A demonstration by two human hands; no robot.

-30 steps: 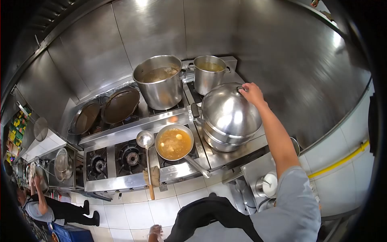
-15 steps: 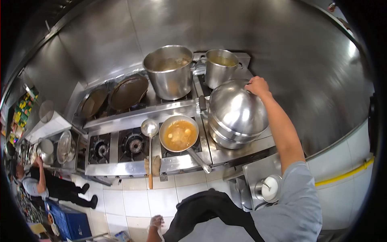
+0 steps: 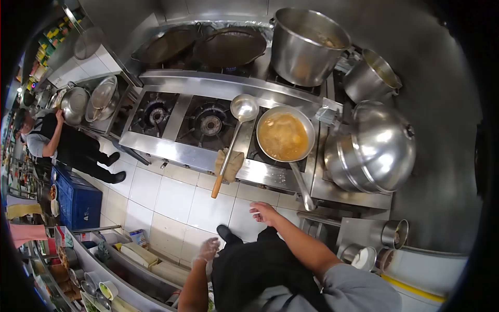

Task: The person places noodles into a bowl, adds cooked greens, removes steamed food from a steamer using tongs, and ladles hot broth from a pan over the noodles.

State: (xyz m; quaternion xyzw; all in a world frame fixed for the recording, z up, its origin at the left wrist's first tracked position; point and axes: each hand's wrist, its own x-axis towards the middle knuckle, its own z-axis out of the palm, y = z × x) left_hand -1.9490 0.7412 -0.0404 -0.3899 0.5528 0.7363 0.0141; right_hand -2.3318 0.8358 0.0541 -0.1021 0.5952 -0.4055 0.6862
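Observation:
My right hand [image 3: 263, 213] is in the air in front of the stove, empty, its fingers apart. Below and left of it hangs my left hand [image 3: 208, 249] in a thin clear glove, loosely curled, with nothing visible in it. Nearest to my right hand is the handle of a frying pan [image 3: 285, 136] on a burner, holding bubbling golden-brown liquid with pale pieces. Left of the pan a long-handled ladle [image 3: 243, 108] lies across the stove, its wooden grip past the front edge. A domed steel lid [image 3: 382, 143] covers the steamer pot [image 3: 340, 156] at the right.
Two woks [image 3: 228, 48] and a large stockpot [image 3: 310, 49] stand on the back row, with a smaller pot [image 3: 370, 78] beside it. A folded cloth [image 3: 229, 165] is on the stove's front edge. Another person [image 3: 65, 140] works at the far left near a blue crate [image 3: 78, 200].
My right hand has let go of the steamer lid and come back toward my body. My view has turned left and down, showing the counter behind me.

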